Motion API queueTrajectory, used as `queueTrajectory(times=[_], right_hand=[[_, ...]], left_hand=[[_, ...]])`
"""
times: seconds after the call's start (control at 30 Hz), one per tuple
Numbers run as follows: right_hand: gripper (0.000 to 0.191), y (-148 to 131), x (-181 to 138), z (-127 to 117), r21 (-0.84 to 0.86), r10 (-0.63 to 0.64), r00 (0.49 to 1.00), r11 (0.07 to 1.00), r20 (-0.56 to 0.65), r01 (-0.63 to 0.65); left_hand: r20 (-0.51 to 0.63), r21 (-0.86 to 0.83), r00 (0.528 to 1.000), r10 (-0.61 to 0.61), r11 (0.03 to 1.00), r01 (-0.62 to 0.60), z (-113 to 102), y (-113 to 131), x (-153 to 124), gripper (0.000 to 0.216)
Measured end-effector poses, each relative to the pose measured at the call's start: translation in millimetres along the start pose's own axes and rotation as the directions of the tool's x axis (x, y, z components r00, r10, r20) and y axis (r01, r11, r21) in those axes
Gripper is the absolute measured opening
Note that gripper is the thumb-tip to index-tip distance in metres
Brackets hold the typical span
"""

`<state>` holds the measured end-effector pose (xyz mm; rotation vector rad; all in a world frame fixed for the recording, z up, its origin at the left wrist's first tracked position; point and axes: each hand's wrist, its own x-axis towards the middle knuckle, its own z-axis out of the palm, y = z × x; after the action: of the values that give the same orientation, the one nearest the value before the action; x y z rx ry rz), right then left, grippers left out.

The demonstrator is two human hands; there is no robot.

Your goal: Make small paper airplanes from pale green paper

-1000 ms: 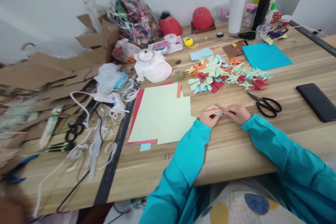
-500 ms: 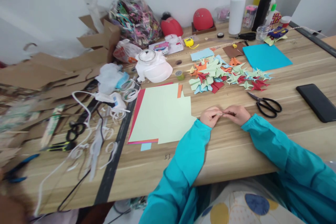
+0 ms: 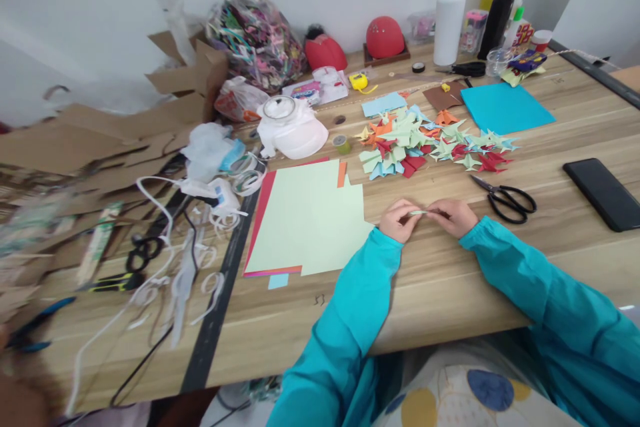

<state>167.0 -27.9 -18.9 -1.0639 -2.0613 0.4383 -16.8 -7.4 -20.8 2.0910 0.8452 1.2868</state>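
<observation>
Between my two hands is a small piece of folded pale green paper (image 3: pixel 419 212), held just above the table. My left hand (image 3: pixel 400 219) pinches one end of it, and my right hand (image 3: pixel 451 217) grips the other with closed fingertips. Most of the piece is hidden by the fingers. Beyond my hands lies a heap of folded paper cranes (image 3: pixel 407 133) in green, red, orange and blue. Left of my left hand is a stack of pale green paper sheets (image 3: pixel 310 220) with red and orange edges beneath. Black-handled scissors (image 3: pixel 511 203) rest right of my right hand.
A black phone (image 3: pixel 603 193) lies at the right. Blue paper (image 3: pixel 506 109), a yellow tape measure (image 3: pixel 359 82) and a white bottle (image 3: pixel 449 28) stand or lie farther back. Cables, a power strip (image 3: pixel 225 195), blue-handled pliers (image 3: pixel 43 320) and cardboard (image 3: pixel 115 130) crowd the left.
Both hands stay in nearly the same place, with small finger movements. A little more of the pale green paper shows between the fingertips now.
</observation>
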Motion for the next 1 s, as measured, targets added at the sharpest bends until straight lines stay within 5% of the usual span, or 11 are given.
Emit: queueTrajectory(times=[0.37, 0.63, 1.0], right_hand=[[0.021, 3.6, 0.0, 2.4, -0.083, -0.151, 0.984, 0.984, 0.089, 0.159], [0.023, 4.1, -1.9, 2.0, -0.246, -0.224, 0.938, 0.925, 0.263, 0.29], [0.023, 0.8, -4.5, 5.3, -0.259, -0.1, 0.991, 0.958, 0.093, 0.121]], left_hand=[[0.103, -0.06, 0.994, 0.043, 0.998, -0.037, 0.2, -4.2, -0.3, 0.012], [0.174, 0.025, 0.976, 0.13, 0.99, -0.137, -2.6, -5.8, 1.3, 0.014], [0.02, -0.051, 0.999, -0.032, 0.998, 0.033, 0.0, 2.5, -0.6, 0.013]])
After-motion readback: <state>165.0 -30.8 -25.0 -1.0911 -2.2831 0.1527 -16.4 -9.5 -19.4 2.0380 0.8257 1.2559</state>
